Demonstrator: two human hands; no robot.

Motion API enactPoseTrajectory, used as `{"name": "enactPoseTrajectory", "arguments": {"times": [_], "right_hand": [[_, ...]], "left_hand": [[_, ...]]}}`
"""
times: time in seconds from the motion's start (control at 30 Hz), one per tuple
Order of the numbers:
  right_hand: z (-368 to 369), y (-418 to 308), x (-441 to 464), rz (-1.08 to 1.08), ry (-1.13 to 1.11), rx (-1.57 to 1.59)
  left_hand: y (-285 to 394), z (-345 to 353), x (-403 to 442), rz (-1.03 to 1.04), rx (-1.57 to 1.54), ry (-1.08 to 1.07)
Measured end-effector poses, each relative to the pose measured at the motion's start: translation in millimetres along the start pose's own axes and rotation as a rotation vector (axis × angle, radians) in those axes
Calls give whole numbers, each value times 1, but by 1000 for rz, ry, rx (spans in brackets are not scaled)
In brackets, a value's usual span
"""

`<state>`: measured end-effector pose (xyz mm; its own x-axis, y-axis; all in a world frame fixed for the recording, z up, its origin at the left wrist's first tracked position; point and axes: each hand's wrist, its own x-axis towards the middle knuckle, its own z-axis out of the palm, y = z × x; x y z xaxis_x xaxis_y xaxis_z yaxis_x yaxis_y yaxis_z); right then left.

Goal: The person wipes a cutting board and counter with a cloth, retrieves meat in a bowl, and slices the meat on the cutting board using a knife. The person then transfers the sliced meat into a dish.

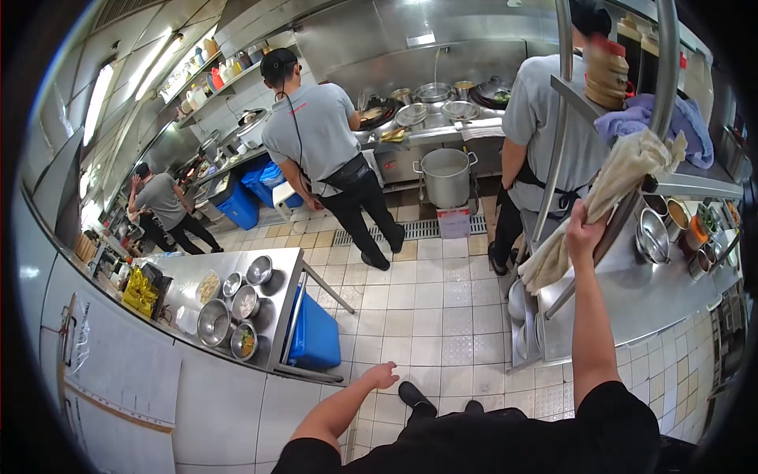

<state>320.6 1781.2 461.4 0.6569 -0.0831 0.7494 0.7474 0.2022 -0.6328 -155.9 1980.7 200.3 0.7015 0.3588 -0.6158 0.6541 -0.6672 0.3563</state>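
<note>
The right hand [585, 233] is closed around the middle of a pale cloth [632, 167], at the near side of the metal rack [666, 67]. The cloth slants along the rack, its upper end bunched near the shelf and its lower end hanging beside the frame. Whether the fingers also press on the metal behind it, I cannot tell.

The left hand [383, 375] is empty, held over the tiled floor [442, 324] to the left of the rack, its fingers loosely spread and touching nothing.

As for how far things have got, I judge that the grasp is made but the cloth is not away from the rack; its upper end lies up against it. Only one hand is on it, and it is neither folded nor laid flat.

On the rack's shelf, a purple towel [688, 134] lies crumpled just behind the cloth, beside a jar [606, 83], with neither hand on them. Below the rack, a steel bowl [652, 237] sits on the table [592, 316]. A co-worker [545, 118] stands just beyond the rack, turned away.
</note>
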Motion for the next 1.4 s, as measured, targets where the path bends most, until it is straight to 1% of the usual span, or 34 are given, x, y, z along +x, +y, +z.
{"name": "enactPoseTrajectory", "arguments": {"times": [0.07, 0.13, 0.2, 0.23, 0.3, 0.33, 0.37, 0.4, 0.43, 0.47, 0.53, 0.57, 0.63, 0.67, 0.7, 0.73, 0.77, 0.8, 0.83, 0.87, 0.9, 0.97, 1.0, 1.03, 1.07, 1.13, 1.2, 1.27, 1.33, 1.4], "right_hand": [[-2, 0, 1, 25, -43, -8], [4, -12, 3, -69, 39, 17], [-1, -3, 1, -37, 0, 25], [-3, 0, 0, -6, -36, 27], [-3, -4, 0, -12, -33, 13], [-3, -7, -1, -19, -36, 0], [-2, -7, -3, -22, -40, -5], [-2, -8, -5, 43, -20, 27], [0, -9, -8, 110, 1, 60], [2, -11, -9, 107, -5, 57], [8, -15, -8, 3, 113, 89], [9, -16, -8, -27, 132, 68], [12, -15, -8, -87, 148, 27], [13, -13, -7, -122, 156, 10], [10, -9, -8, -22, 123, 61], [7, 3, -10, 30, 155, 75], [6, -1, -10, 18, 181, 40], [8, -6, -9, 3, 206, 8], [1, 4, -10, 101, 211, 26], [6, -8, -5, -90, 257, -87], [5, -12, -2, -107, 262, -127], [-16, 6, 1, -100, 228, -224], [-30, 22, 4, -77, 187, -285], [-31, 24, 6, -84, 201, -297], [-31, 18, 8, -90, 217, -312], [-23, -2, 12, -128, 237, -405], [-20, -8, 14, -125, 250, -474], [-20, -2, 19, -154, 270, -497], [-23, -1, 20, -247, 283, -567], [-15, -8, 17, -212, 307, -622]], "left_hand": [[6, 17, 17, -40, -23, 27], [11, 34, 27, -77, -49, 58], [13, 49, 34, -110, -156, 69], [14, 58, 32, -111, -156, 68], [14, 77, 29, -124, -305, 177], [13, 86, 26, -120, -309, 174], [9, 96, 23, -91, -223, 130], [4, 106, 20, -62, -137, 88], [-2, 116, 19, 1, -25, -37], [-10, 125, 17, 64, 88, -161], [-24, 141, 1, 100, 26, -225], [-35, 156, 1, 105, 21, -223], [-63, 187, 21, 310, 229, -429], [-56, 176, 16, 318, 229, -425], [-49, 168, 6, 274, 58, -343], [-40, 155, -3, 227, -112, -265], [-44, 162, 16, 40, -165, -332], [-51, 168, 31, 50, -166, -329], [-49, 159, 37, 35, -204, -326], [-47, 148, 45, 20, -245, -326], [-45, 136, 52, -7, -274, -292], [-50, 123, 74, 206, -135, -178], [-58, 125, 89, 138, -239, -109], [-60, 115, 93, 117, -293, -34], [-66, 109, 104, 117, -270, -42], [-78, 95, 113, 110, -281, 31], [-99, 97, 123, 13, -429, 51], [-117, 87, 119, -4, -392, 12], [-142, 91, 111, -23, -346, -33], [-183, 121, 122, 53, 15, -59]]}}
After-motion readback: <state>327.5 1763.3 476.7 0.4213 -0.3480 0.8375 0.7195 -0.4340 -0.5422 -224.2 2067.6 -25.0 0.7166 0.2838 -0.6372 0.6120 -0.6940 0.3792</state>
